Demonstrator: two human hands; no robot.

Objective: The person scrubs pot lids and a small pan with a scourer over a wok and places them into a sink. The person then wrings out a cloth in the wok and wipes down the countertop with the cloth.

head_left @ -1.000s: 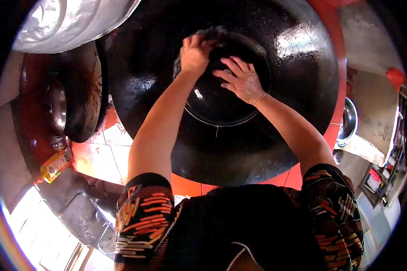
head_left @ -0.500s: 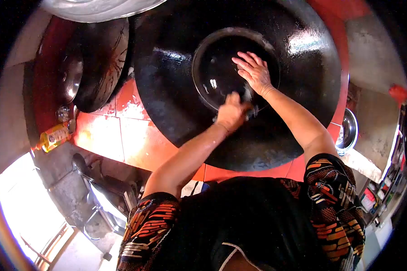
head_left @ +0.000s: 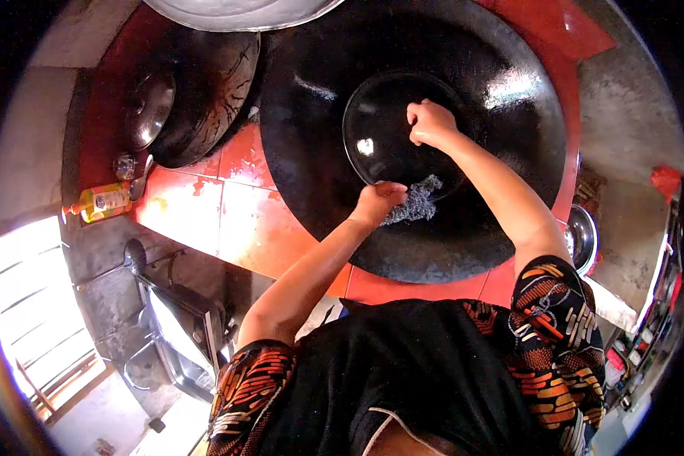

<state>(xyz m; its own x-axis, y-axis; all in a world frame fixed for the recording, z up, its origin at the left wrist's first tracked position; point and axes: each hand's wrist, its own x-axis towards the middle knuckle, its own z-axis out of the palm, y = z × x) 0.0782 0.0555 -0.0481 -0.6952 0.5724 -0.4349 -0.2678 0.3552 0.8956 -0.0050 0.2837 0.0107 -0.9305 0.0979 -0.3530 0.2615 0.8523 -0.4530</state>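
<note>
A very large black wok (head_left: pixel 319 167) is set into the red tiled counter in front of me. Its bottom is a dark, glossy round patch (head_left: pixel 387 144) with a thin rim line, which looks like a pool of liquid. My left hand (head_left: pixel 380 201) is closed on a grey metal scourer (head_left: pixel 419 204), which lies against the wok's near inner side. Over the right part of the glossy patch is my right hand (head_left: pixel 432 123), its fingers curled in. Whether anything is inside that hand is hidden.
Left of the wok is another big dark wok (head_left: pixel 213 91) with a round metal lid or bowl (head_left: pixel 153 110). A yellow bottle (head_left: pixel 105 202) lies beside a spoon (head_left: pixel 141 178). Pale metal (head_left: pixel 243 15) overhangs the far edge. A metal bowl (head_left: pixel 581 237) stands at the right.
My right hand has gone from spread fingers to curled ones. My left hand, blurred in motion before, has shifted slightly nearer and left with the scourer. The view has turned a little.
</note>
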